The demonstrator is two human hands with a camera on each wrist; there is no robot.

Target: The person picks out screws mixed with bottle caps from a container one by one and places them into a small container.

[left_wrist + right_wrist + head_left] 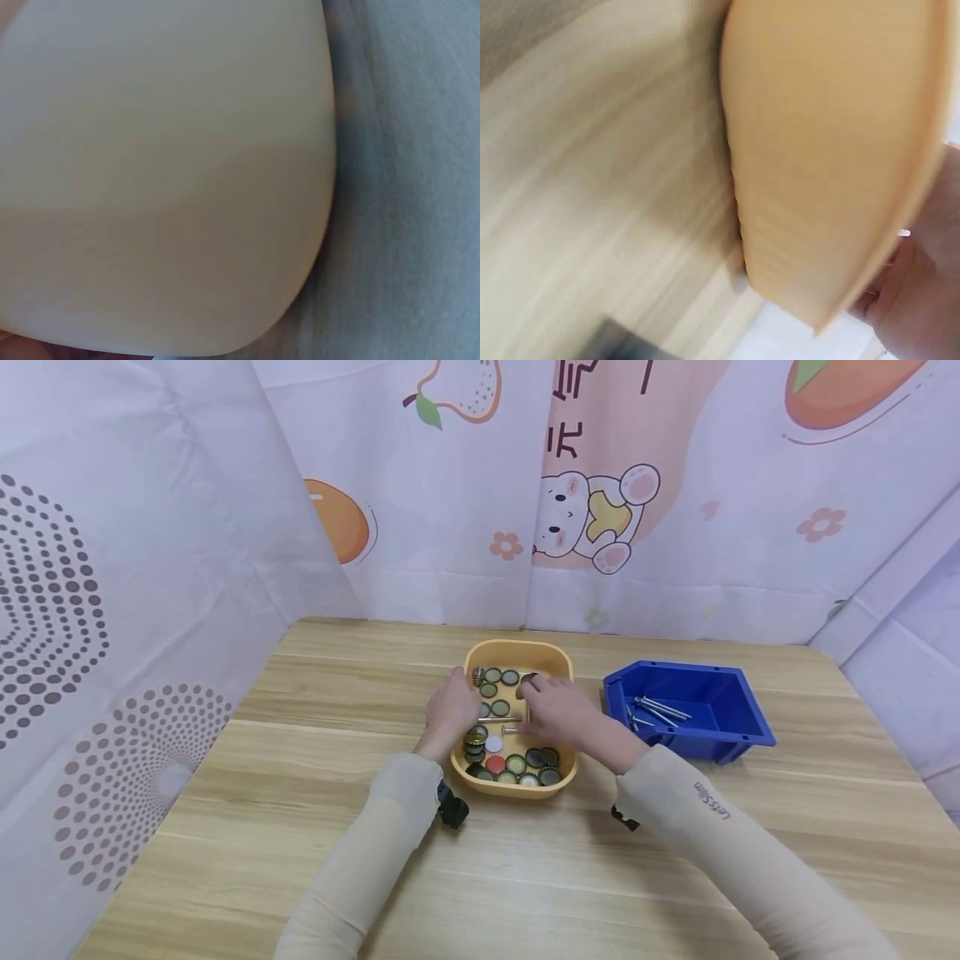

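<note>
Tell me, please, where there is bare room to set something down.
The table is bare left of the yellow tray, between the sleeves in front of it, and right of the blue bin, whose right end is free. The tray is crowded with bottle caps, the left hand and right hand at its sides.

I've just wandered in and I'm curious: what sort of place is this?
Probably a small makeshift indoor work corner: a wood-grain table, cartoon-printed cloth hung behind it, and a yellow tub of bottle caps on top.
</note>
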